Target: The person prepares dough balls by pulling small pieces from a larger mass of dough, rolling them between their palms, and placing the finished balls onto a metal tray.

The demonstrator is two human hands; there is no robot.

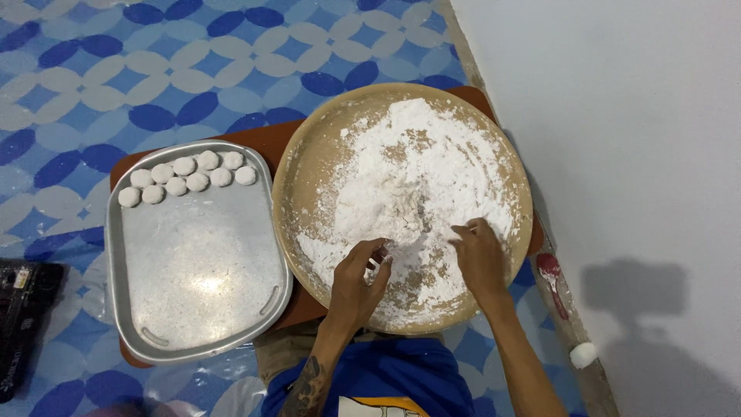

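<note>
A large round tan tray (309, 166) holds a heap of white flour (417, 177). My left hand (356, 282) is curled at the near edge of the flour, fingers pinched around a small lump of floury dough. My right hand (480, 259) rests palm down in the flour beside it, fingers spread. To the left lies a rectangular metal tray (197, 262) with several small white dough balls (189, 176) in two rows along its far edge.
Both trays sit on a low brown board (266, 139) over a blue and white patterned floor mat. A white wall runs along the right, with a red spoon (552, 274) at its base. A black object (23, 316) lies at the far left.
</note>
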